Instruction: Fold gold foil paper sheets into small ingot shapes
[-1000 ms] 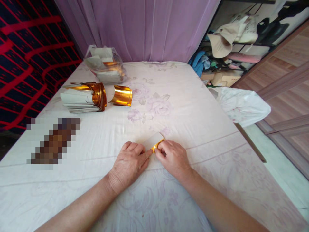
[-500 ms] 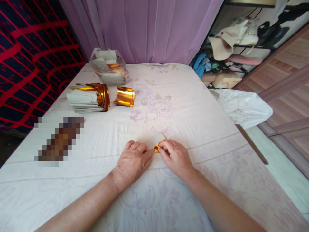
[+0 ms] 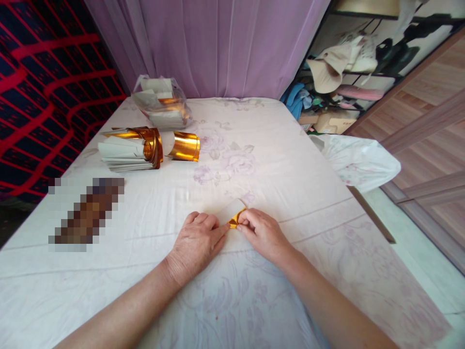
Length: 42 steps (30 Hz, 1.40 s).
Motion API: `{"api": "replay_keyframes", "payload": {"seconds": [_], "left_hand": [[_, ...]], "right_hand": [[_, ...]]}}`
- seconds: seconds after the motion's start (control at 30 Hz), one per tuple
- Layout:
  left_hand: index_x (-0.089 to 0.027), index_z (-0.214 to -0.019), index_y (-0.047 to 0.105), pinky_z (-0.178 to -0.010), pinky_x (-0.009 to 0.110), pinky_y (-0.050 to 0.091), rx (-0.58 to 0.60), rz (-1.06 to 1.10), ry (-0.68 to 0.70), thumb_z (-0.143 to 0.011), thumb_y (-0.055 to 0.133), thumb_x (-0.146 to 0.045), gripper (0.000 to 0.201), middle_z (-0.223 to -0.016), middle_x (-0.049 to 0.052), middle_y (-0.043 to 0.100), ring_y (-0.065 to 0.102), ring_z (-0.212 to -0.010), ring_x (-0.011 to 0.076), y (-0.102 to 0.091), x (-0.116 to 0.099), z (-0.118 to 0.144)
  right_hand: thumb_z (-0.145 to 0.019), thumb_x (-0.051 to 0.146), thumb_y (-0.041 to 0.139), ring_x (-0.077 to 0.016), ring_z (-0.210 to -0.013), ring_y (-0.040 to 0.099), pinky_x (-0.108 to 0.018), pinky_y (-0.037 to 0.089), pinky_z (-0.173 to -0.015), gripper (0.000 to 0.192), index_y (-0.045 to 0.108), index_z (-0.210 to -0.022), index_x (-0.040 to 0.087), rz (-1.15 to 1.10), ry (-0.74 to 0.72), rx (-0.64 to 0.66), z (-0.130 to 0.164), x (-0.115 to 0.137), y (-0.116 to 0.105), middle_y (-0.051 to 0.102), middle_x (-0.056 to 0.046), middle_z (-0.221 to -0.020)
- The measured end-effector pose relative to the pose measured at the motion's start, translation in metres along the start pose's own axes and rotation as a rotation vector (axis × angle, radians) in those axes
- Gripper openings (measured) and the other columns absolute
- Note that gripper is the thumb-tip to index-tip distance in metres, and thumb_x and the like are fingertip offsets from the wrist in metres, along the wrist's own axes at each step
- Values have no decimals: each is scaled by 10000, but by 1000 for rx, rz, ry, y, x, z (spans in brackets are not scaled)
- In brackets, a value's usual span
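A sheet of gold foil paper (image 3: pixel 231 209), pale on its upper face, lies on the cloth between my hands. One near corner is turned over and shows the shiny gold side. My left hand (image 3: pixel 199 238) presses down on the sheet's left part, its fingers partly covering the paper. With thumb and fingers, my right hand (image 3: pixel 262 232) pinches the turned-over gold edge. The right fingertips hide part of the fold.
A fanned stack of foil paper (image 3: pixel 127 152) and a curled gold piece (image 3: pixel 186 146) lie at the back left. Behind them stands a clear bag of paper (image 3: pixel 160 104). A pixelated patch (image 3: pixel 87 213) covers something at left. Shelves (image 3: pixel 337 72) stand at right.
The gold fold between my hands looks flatter, with the right fingers pressed onto it. The whole view has shifted slightly; the other items lie as before.
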<state>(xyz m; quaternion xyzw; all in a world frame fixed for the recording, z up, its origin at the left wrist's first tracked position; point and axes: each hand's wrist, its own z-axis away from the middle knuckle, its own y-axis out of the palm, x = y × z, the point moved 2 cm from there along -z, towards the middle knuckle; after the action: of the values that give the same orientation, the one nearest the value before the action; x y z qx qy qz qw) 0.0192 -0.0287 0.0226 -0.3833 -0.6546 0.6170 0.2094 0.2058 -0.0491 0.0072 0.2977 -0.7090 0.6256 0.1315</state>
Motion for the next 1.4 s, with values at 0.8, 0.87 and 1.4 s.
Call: {"api": "replay_keyframes", "payload": {"seconds": [0.8,0.87,1.4], "left_hand": [[-250,-1119,686,-786,367,401,-30,-96,20,-960,494,-280,250,-824,36,596,543,-815,188,2,0,2],[-254,-1120,685,-787,367,400,-17,-111,11,-963,489,-282,253,-827,37,598,547,-817,190,2,-2,1],[-334,-1212,644,-888,439,333,7,-230,-2,-923,562,-352,301,-894,27,625,547,-850,217,1,-9,3]], "right_hand": [[-879,334,642,-249,-1060,541,-409,448,-885,388,630,-1254,237,327,-244,70,31,4,-12,606,-109,-1232],[-884,341,637,-246,-1039,547,-407,451,-877,367,642,-1236,238,340,-253,79,31,2,-13,617,-102,-1211],[-911,419,595,-254,-1054,531,-395,408,-859,390,621,-1263,254,399,-201,101,31,4,-7,610,-95,-1241]]}}
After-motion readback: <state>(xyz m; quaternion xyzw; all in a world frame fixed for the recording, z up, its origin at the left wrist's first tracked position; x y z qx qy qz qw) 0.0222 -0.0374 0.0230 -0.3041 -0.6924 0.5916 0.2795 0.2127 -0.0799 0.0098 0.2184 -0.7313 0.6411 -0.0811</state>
